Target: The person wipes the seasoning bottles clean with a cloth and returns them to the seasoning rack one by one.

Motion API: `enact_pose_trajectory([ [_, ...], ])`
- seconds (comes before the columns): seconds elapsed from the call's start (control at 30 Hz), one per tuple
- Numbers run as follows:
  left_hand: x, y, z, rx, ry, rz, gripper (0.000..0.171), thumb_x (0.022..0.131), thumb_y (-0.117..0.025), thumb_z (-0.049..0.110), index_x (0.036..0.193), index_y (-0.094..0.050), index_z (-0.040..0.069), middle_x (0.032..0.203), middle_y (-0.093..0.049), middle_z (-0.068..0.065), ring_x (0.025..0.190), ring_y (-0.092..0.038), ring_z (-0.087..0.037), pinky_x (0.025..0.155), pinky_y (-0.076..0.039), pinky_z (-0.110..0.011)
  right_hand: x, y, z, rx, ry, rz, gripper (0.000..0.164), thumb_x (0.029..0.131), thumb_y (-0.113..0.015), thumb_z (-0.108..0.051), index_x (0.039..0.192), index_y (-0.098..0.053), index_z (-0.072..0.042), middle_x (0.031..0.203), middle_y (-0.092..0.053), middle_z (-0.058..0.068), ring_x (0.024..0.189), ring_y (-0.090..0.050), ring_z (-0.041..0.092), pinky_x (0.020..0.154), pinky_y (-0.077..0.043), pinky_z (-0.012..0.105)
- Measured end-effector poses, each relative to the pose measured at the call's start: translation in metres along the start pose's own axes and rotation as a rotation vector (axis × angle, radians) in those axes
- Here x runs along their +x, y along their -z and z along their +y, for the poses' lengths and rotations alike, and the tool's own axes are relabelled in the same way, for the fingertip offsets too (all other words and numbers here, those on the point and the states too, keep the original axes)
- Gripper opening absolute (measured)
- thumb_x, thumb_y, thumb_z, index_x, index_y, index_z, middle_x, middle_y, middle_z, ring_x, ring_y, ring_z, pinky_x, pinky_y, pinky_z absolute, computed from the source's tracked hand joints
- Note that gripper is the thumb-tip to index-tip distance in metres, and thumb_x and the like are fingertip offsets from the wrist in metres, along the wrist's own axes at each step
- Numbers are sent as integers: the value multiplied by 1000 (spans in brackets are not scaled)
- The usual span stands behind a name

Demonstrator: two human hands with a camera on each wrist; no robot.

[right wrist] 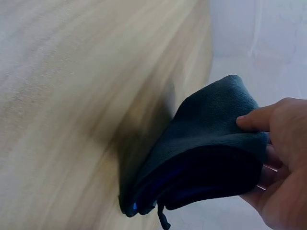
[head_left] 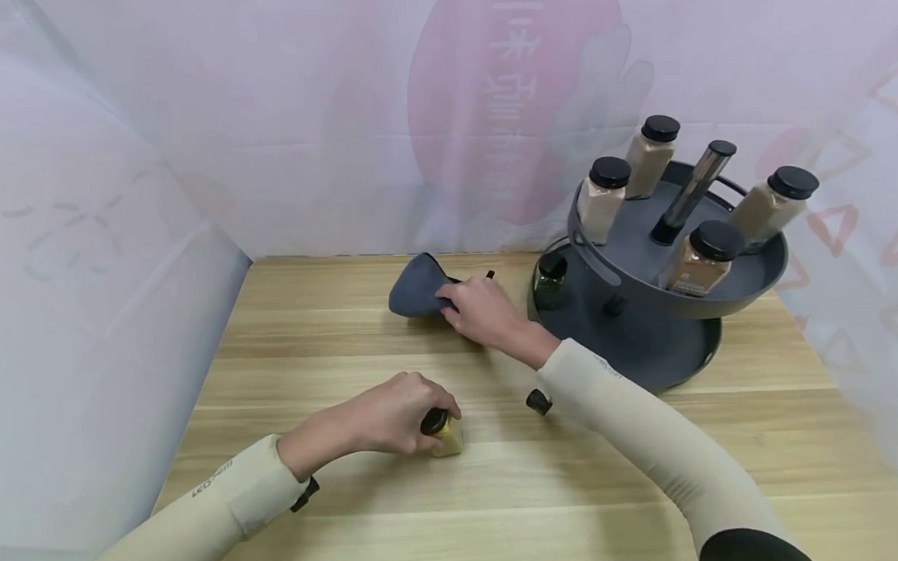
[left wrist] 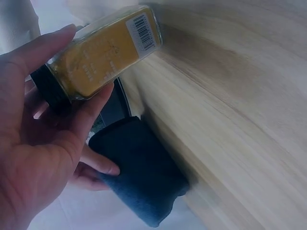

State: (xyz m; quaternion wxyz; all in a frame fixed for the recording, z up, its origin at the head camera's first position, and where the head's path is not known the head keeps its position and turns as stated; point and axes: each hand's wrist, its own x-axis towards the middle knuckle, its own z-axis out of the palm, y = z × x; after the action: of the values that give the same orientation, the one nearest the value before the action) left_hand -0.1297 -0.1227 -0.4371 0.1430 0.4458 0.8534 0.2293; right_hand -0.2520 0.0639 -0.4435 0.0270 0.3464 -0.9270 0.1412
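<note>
A square glass spice jar [head_left: 449, 440] of yellow powder with a black lid is gripped near its lid by my left hand [head_left: 398, 416], low at the front middle of the table. Its barcode label [left wrist: 143, 34] faces the left wrist camera. Farther back, my right hand [head_left: 487, 314] pinches a folded dark blue-grey cloth [head_left: 417, 288] between thumb and fingers. In the right wrist view the cloth [right wrist: 211, 115] bends in a loose fold, its lower edge close to the tabletop. The left wrist view shows the right hand's fingers [left wrist: 98, 165] behind the jar.
A dark grey two-tier round rack [head_left: 630, 353] stands at the right, just beyond my right forearm. Its upper tray [head_left: 634, 257] carries several black-lidded spice jars around a central post [head_left: 694, 193]. Another jar [head_left: 550, 279] sits on the lower tier. A printed sheet [head_left: 326, 153] hangs behind the table.
</note>
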Motion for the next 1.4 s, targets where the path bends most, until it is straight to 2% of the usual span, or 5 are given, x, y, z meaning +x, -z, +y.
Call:
enact_pose_trajectory([
  [0.37, 4, -2, 6, 20, -5, -20, 35, 86, -90, 22, 117, -78, 9, 113, -79, -3, 99, -69, -4, 87, -57, -24, -8, -11, -7, -41, 24, -109, 28, 103, -71, -19, 130, -75, -12, 117, -78, 9, 98, -76, 27, 84, -63, 43],
  [0.8, 4, -10, 8, 33, 12, 15, 42, 87, -89, 22, 124, -74, 10, 117, -78, -3, 100, -70, -5, 86, -58, -25, -16, -28, -12, -38, 39, -202, 26, 104, -70, -16, 129, -75, -12, 112, -78, 9, 86, -75, 23, 70, -63, 37],
  [0.97, 4, -14, 9, 32, 28, 32, 46, 86, -89, 22, 127, -73, 9, 119, -77, -4, 102, -70, -6, 87, -58, -27, -18, -29, -12, -38, 52, -223, 25, 104, -69, -18, 128, -75, -12, 111, -78, 9, 87, -75, 24, 72, -63, 39],
  [1.07, 4, -16, 8, 33, 39, 35, 49, 86, -89, 23, 130, -71, 9, 121, -77, -6, 103, -70, -8, 88, -59, -29, -20, -29, -12, -46, 63, -242, 27, 105, -68, -20, 130, -75, -13, 117, -77, 8, 93, -75, 24, 76, -63, 41],
  [1.4, -5, -21, 5, -19, 120, 51, 75, 82, -94, 35, 144, -60, 10, 130, -73, -3, 113, -69, -13, 97, -58, -36, -31, -22, -14, -13, 73, -178, 38, 105, -69, -25, 141, -68, -10, 142, -68, 11, 105, -75, 25, 79, -64, 39],
])
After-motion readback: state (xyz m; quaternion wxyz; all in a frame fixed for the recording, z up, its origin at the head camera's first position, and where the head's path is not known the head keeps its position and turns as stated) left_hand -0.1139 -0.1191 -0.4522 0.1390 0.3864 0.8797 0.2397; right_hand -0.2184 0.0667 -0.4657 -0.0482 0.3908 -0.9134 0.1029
